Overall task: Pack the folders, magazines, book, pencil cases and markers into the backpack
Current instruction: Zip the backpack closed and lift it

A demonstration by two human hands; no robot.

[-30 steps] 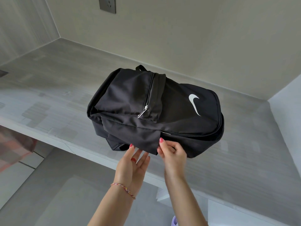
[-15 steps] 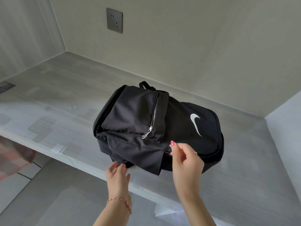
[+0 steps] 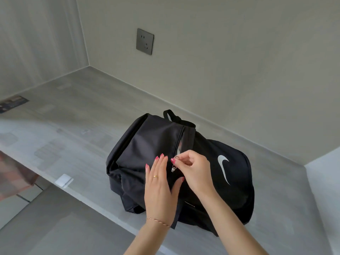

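The backpack [image 3: 147, 150] hides its contents, and both forearms are cut off by the bottom edge.

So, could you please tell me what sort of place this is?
Probably a bare room in a home or office: a built-in grey counter runs into a corner of plain walls, with a wall socket above it and tiled floor below. Only a backpack lies on it.

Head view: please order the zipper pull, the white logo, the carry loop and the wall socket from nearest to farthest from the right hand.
1. Zipper pull, at the right hand's fingertips.
2. White logo, on the backpack, right of the hand.
3. Carry loop, at the backpack's far end.
4. Wall socket, on the wall behind.
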